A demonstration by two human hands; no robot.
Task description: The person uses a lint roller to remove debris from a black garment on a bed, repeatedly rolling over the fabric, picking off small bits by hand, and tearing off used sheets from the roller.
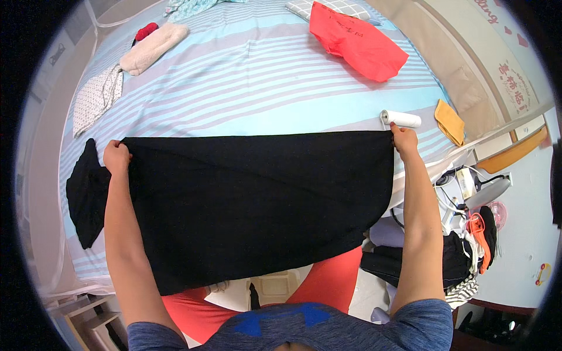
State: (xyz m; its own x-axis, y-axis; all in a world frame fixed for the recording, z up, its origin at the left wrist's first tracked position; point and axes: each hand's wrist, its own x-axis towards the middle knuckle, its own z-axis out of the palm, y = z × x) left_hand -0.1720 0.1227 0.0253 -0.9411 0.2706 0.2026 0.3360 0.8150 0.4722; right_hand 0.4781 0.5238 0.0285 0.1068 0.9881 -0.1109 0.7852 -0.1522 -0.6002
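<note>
A wide piece of black cloth (263, 193) is stretched between my two hands, its far edge nearly straight. Its near part hangs over the bed's edge toward my legs; whether it is a garment does not show. My left hand (117, 157) pinches the far left corner, and my right hand (404, 140) grips the far right corner. Just beyond my right fingers lies a white lint roller (403, 119). Left of my left hand, another black garment (88, 196) is spread on the bed.
On the blue-striped bed (234, 88) lie a red plastic bag (357, 47), a folded yellow cloth (449, 121), a cream fluffy item (155, 48) and a dotted cloth (98, 98). Clothes (445, 257) are heaped at the right, below a grey fan-like object (489, 193).
</note>
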